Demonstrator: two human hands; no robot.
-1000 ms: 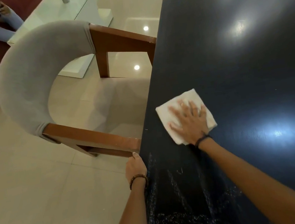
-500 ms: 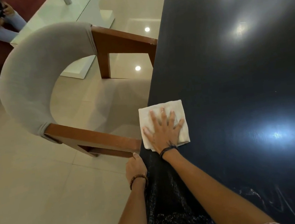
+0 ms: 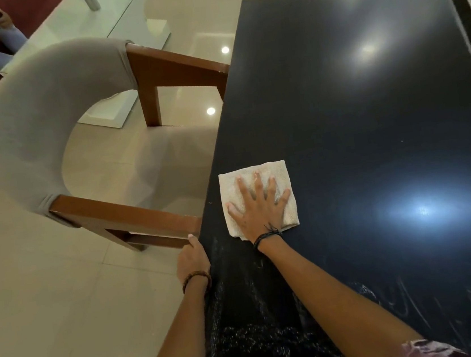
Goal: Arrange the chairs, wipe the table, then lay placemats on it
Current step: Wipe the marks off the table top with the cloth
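While left fingers (image 3: 190, 237) still grip the table (image 3: 352, 104) edge, flat right fingers (image 3: 270, 186) slid the cloth (image 3: 229, 185) slightly rightward

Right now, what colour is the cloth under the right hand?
Off-white; the cloth shows best in the head view.

We count one dark table (image 3: 352, 98). One white cloth (image 3: 230, 185) near its left edge. One grey-backed chair (image 3: 28, 123) at that edge. Two hands: the left hand (image 3: 192, 257) and the right hand (image 3: 257, 208). One bracelet on each wrist.
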